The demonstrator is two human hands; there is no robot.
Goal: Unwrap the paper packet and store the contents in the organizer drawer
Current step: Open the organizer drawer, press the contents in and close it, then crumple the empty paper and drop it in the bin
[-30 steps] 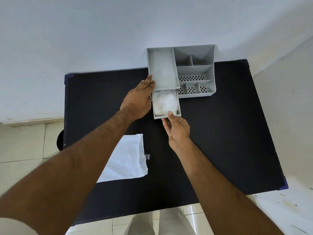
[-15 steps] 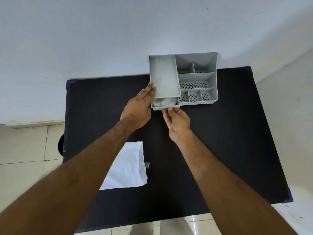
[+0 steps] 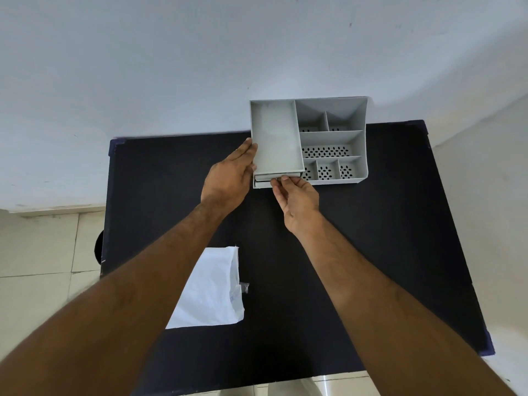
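A grey plastic organizer stands at the far edge of the black table, against the wall. Its drawer sits under the left tray and is pushed almost fully in; only its front shows, and the contents are hidden. My left hand lies flat against the organizer's left side, fingers extended. My right hand has its fingertips pressed on the drawer front. The unwrapped white paper lies flat on the near left of the table, partly under my left forearm.
A small clear scrap lies beside the paper's right edge. The white wall rises directly behind the organizer. Tiled floor shows to the left of and below the table. A dark round object peeks out at the table's left edge.
The drawer, open with white contents showing a second ago, has been pushed in by my right hand until nearly flush. My left hand has stayed on the organizer's side.
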